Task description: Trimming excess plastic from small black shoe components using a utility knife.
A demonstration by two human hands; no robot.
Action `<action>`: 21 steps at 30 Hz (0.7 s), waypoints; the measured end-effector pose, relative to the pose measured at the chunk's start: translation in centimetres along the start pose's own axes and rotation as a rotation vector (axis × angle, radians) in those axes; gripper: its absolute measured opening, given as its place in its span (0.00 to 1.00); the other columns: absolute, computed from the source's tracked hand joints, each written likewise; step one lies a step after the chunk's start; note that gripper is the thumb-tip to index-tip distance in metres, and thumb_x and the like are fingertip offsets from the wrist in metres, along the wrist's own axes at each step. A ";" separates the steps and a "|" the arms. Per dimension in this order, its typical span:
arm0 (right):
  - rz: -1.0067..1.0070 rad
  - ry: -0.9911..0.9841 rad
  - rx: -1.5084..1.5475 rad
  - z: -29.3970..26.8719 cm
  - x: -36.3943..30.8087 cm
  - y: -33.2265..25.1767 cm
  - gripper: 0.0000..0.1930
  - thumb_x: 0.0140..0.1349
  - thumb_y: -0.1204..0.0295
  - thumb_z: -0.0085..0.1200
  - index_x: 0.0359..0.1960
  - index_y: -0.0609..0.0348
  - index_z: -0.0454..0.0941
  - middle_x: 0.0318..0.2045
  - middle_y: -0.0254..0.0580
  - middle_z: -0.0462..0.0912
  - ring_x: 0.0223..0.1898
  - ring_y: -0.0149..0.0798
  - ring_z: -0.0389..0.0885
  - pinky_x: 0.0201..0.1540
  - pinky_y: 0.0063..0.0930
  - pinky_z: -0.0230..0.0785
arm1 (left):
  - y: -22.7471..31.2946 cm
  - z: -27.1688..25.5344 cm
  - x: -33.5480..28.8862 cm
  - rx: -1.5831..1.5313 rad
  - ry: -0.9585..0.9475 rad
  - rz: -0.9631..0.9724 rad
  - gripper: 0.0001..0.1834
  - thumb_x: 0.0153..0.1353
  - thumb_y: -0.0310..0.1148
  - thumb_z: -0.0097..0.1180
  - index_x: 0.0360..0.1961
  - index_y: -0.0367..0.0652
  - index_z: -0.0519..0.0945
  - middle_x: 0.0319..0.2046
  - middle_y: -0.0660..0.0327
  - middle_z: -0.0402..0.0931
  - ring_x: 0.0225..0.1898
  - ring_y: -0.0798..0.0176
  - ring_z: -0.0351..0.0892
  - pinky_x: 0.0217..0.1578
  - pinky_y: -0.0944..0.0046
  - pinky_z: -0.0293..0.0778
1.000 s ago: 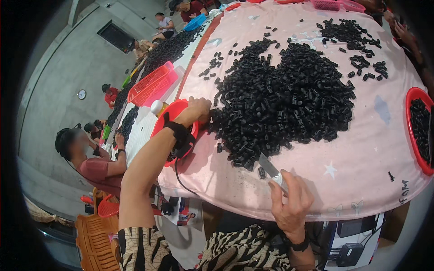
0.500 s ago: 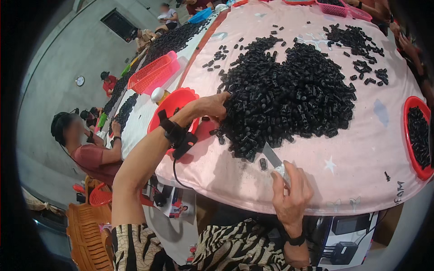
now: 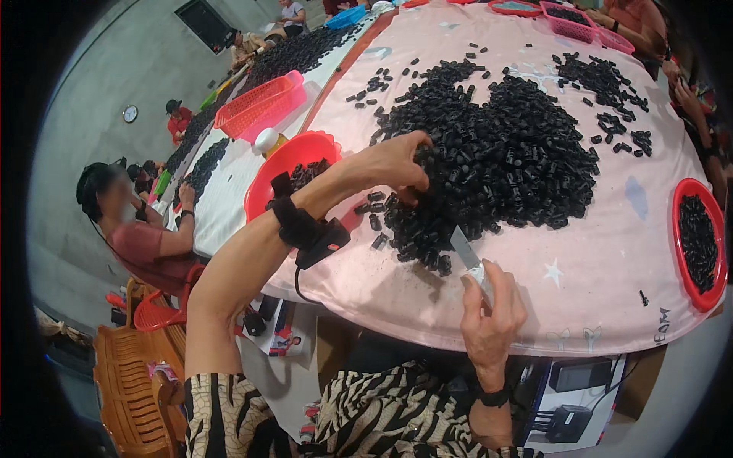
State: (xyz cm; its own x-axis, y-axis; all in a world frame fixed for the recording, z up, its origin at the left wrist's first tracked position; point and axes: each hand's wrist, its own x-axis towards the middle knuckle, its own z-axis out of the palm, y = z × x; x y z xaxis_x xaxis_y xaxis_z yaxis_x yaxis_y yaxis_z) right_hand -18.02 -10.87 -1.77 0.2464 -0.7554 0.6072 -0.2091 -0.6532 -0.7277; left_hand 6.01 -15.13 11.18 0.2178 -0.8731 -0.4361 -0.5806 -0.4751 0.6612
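A big heap of small black plastic pieces (image 3: 496,153) covers the middle of the pink cloth. My left hand (image 3: 397,164) reaches over the heap's left side, its thumb and bent fingers apart among the pieces. Some of its fingertips are hidden there, and I see no piece held. Below the heap, my right hand (image 3: 492,317) is closed around the pale wrapped handle of a knife. Its flat grey blade (image 3: 463,248) points up and left, close to the lower edge of the heap. Beside the blade, a few loose pieces lie at that edge.
A red bowl (image 3: 256,195) holding dark bits stands left, partly behind my forearm. Another red basin (image 3: 678,252) of black pieces sits far right. Pink baskets (image 3: 252,107) stand on the neighbouring table. A co-worker (image 3: 141,237) sits left, near a wooden chair (image 3: 130,374).
My left hand has moved right, farther over the heap. Beside the knife, the single loose piece now lies against the heap's edge. My right hand keeps its hold on the knife.
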 end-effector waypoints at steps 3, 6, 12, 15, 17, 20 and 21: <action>0.002 -0.018 0.007 0.0 0.1 -0.4 0.15 0.55 0.75 0.62 0.43 0.67 0.75 0.23 0.45 0.75 0.21 0.41 0.74 0.20 0.33 0.63 | 2.6 -0.1 -1.8 0.086 0.042 0.041 0.37 0.54 0.29 0.61 0.63 0.31 0.60 0.45 0.43 0.71 0.33 0.59 0.84 0.34 0.68 0.82; -0.002 -0.010 0.004 -0.1 0.2 -0.1 0.15 0.55 0.76 0.62 0.43 0.67 0.75 0.24 0.45 0.75 0.21 0.41 0.74 0.21 0.32 0.63 | 4.0 0.0 -1.7 0.148 0.065 0.098 0.38 0.53 0.30 0.64 0.63 0.30 0.60 0.45 0.42 0.73 0.32 0.59 0.84 0.34 0.69 0.82; 0.028 -0.023 -0.013 -0.5 0.3 -0.1 0.15 0.54 0.78 0.62 0.43 0.68 0.76 0.26 0.48 0.77 0.22 0.43 0.76 0.22 0.34 0.66 | 0.8 -4.2 2.8 0.068 0.234 0.078 0.23 0.61 0.33 0.55 0.54 0.28 0.72 0.31 0.52 0.79 0.29 0.64 0.83 0.31 0.68 0.83; -0.015 -0.022 -0.013 -0.2 0.2 -0.2 0.15 0.54 0.78 0.62 0.42 0.69 0.76 0.26 0.49 0.77 0.23 0.45 0.76 0.23 0.35 0.66 | -5.5 -7.9 7.5 0.456 0.433 0.027 0.17 0.53 0.27 0.49 0.43 0.30 0.79 0.27 0.46 0.82 0.26 0.53 0.84 0.28 0.58 0.79; -0.015 -0.030 -0.010 -0.2 0.2 -0.3 0.15 0.54 0.78 0.62 0.42 0.69 0.76 0.26 0.49 0.77 0.23 0.46 0.76 0.23 0.35 0.66 | -9.7 -8.8 10.6 0.548 0.438 0.036 0.17 0.52 0.27 0.48 0.42 0.30 0.79 0.26 0.46 0.82 0.28 0.51 0.84 0.31 0.56 0.79; 0.019 -0.038 -0.011 -0.2 0.0 -0.2 0.15 0.54 0.77 0.62 0.42 0.69 0.76 0.25 0.49 0.77 0.23 0.47 0.75 0.23 0.35 0.65 | -10.2 -7.9 12.0 0.516 0.284 -0.069 0.16 0.50 0.29 0.51 0.39 0.31 0.79 0.31 0.43 0.82 0.37 0.46 0.83 0.39 0.53 0.77; 0.043 -0.037 0.001 -0.2 0.0 -0.2 0.15 0.54 0.77 0.62 0.42 0.69 0.76 0.25 0.49 0.77 0.23 0.46 0.75 0.23 0.35 0.65 | -10.8 -7.3 12.4 0.566 0.344 -0.036 0.17 0.49 0.29 0.52 0.40 0.31 0.78 0.33 0.42 0.81 0.40 0.46 0.82 0.41 0.53 0.77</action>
State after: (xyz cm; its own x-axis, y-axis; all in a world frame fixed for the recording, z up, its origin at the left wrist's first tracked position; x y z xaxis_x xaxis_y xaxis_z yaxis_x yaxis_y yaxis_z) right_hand -18.12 -10.79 -1.56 0.2718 -0.7801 0.5635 -0.2196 -0.6204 -0.7529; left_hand 20.71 -21.67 3.11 0.4287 -0.8873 -0.1703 -0.8703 -0.4562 0.1859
